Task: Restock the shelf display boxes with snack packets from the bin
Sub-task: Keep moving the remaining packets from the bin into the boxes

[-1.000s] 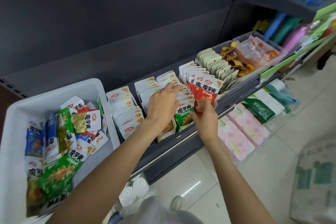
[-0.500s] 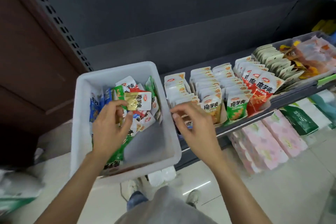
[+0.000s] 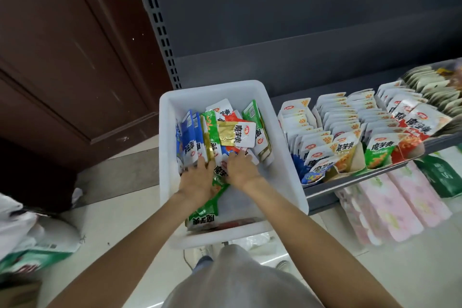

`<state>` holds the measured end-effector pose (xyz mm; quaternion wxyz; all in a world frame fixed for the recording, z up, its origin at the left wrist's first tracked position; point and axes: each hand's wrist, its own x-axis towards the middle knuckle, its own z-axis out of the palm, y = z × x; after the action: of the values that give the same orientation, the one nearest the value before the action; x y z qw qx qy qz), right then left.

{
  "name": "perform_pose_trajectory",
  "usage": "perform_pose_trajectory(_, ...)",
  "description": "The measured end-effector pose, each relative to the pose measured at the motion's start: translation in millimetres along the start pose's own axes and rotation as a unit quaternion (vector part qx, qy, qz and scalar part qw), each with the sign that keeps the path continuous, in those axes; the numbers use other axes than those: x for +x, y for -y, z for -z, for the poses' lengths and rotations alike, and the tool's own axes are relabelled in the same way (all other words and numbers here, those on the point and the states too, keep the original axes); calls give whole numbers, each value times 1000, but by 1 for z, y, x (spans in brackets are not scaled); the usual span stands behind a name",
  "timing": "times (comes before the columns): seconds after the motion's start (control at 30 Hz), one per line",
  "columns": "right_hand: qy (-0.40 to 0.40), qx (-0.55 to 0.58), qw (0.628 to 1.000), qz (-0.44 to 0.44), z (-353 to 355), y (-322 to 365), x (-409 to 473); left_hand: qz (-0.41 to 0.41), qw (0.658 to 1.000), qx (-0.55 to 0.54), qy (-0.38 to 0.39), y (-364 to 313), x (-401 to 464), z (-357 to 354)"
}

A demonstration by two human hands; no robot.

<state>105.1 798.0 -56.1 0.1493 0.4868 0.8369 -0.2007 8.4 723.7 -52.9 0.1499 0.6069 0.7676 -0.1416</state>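
While both hands reach down into the white bin, the heap of snack packets lies directly under and just beyond their fingertips, piled against the bin's far and left walls. The left hand lies palm down with its fingers spread and fairly straight, pressing on the blue and gold packets at the left of the heap; this grip holds nothing that can be seen. The right hand sits just beside it, fingers bent down onto the red and white packets in the middle — whether this grip pinches a packet or merely rests on the pile cannot be told, since the fingertips are hidden among the wrappers. A green packet lies flat on the bin floor below the left wrist, partly under it. On top of the heap rests a gold packet, clear of both hands. To the right, on the shelf, the display boxes stand in rows, packed with upright packets.

Half a second ago the right hand hovered over the front display box, outside the bin; now it is inside the bin beside the left, which was already on the pile — and the view has swung further left
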Motion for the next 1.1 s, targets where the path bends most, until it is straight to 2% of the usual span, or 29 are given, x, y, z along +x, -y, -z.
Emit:
perform_pose_trajectory(0.13,-26,58,998,12,6,-11,-6,-20,994,-103,-13,10,-1,-2)
perform_pose_trajectory(0.23,-107,126,985,51,31,-21,-33,-31,975,-207,-72,12,-9,2)
perform_pose_trajectory(0.3,-172,212,958,87,46,-28,-56,-47,947,-300,-110,14,-14,9)
perform_pose_trajectory(0.37,-210,347,908,105,59,-38,-78,-75,891,-436,-103,15,-22,24)
perform_pose_trajectory(0.43,-226,497,832,95,74,-49,-98,-107,820,-555,-92,11,-34,46)
perform_pose_trajectory(0.47,-226,560,792,87,81,-54,-105,-126,797,-584,-90,7,-40,58)
perform_pose_trajectory(0.5,-221,612,755,80,88,-60,-112,-144,786,-595,-85,2,-44,69)
perform_pose_trajectory(0.57,-217,670,707,65,97,-70,-121,-174,774,-604,-74,-12,-51,87)
perform_pose_trajectory(0.7,-220,729,647,36,104,-93,-133,-207,759,-613,-74,-41,-54,103)
perform_pose_trajectory(0.73,-231,730,642,35,105,-102,-138,-207,762,-609,-76,-50,-54,103)
perform_pose_trajectory(0.8,-251,718,648,37,106,-121,-150,-209,783,-578,-96,-72,-54,107)
perform_pose_trajectory(0.9,-269,695,666,36,105,-153,-175,-246,822,-486,-167,-116,-54,110)
perform_pose_trajectory(0.97,-308,678,667,19,104,-179,-192,-279,823,-451,-202,-150,-50,110)
perform_pose_trajectory(1.1,-438,595,674,-8,107,-245,-211,-315,829,-393,-243,-212,-27,109)
